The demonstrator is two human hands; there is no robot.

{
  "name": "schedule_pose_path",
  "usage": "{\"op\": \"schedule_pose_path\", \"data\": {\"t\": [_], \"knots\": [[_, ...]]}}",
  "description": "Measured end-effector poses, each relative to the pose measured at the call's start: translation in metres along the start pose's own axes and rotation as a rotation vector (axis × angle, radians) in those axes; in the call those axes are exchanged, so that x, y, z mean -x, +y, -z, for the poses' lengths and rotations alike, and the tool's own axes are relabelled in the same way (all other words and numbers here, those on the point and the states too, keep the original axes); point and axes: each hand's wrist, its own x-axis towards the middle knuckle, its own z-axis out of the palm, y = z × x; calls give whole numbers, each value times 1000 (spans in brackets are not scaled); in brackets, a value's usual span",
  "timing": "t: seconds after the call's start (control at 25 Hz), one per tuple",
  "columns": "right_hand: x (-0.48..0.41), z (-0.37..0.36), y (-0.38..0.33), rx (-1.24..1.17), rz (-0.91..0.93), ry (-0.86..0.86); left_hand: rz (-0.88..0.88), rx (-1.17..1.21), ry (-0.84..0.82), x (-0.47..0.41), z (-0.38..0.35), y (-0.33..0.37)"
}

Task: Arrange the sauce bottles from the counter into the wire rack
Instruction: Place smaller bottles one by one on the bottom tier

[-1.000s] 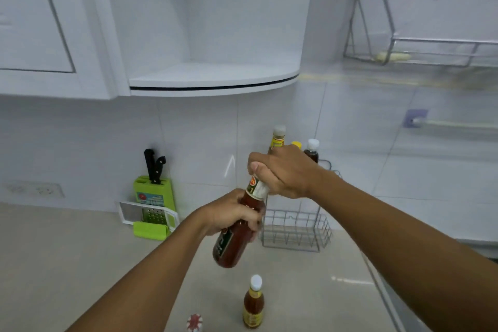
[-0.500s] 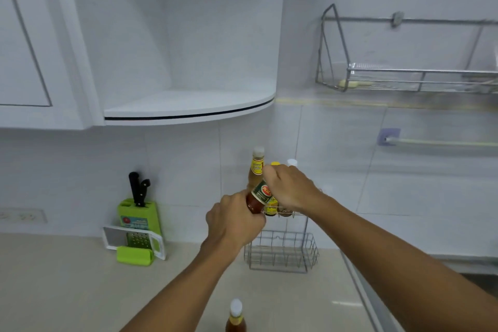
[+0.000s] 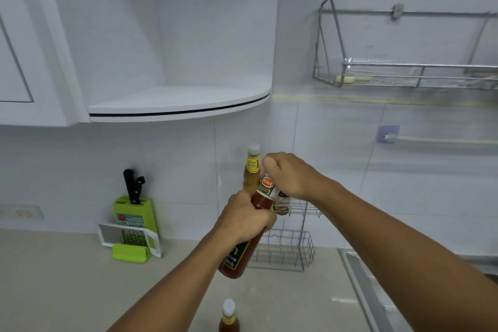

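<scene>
A red sauce bottle [image 3: 262, 198] with a green label is held tilted in the air in front of the two-tier wire rack [image 3: 285, 253]. My left hand [image 3: 244, 219] grips its body. My right hand [image 3: 288, 174] is closed over its cap and neck. On the rack's upper tier stand an amber bottle [image 3: 252, 170] with a yellow neck label and a small dark bottle [image 3: 282, 205], partly hidden by my hands. The lower tier looks empty. Another orange sauce bottle [image 3: 229, 315] with a white cap stands on the counter at the bottom edge.
A green knife block [image 3: 133, 210] and a white-and-green grater [image 3: 129, 241] lean on the wall to the left. A steel sink edge [image 3: 361, 277] lies right of the rack. Above hang a rounded white shelf [image 3: 180, 104] and a wall-mounted metal dish rack [image 3: 404, 73].
The red bottle has been carried up and toward the rack, then dropped a little, with both hands still on it. The view has shifted slightly.
</scene>
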Motion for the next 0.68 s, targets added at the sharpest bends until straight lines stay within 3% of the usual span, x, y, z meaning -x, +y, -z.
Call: {"op": "schedule_pose_path", "data": {"t": [0.12,0.24,0.36,0.52,0.68], "knots": [[-1,-7,7,-90,-97,44,-85,-273,255,0,-14,0],[14,-28,24,-633,-266,-1,-124,-291,274,-6,-19,-1],[22,-53,50,-730,-265,-17,-174,-187,118,-17,-26,-10],[12,-74,86,-681,-320,53,-31,-7,-337,-52,-19,-64],[6,-112,126,-619,-419,98,237,-103,-375,-94,-16,-135]]}}
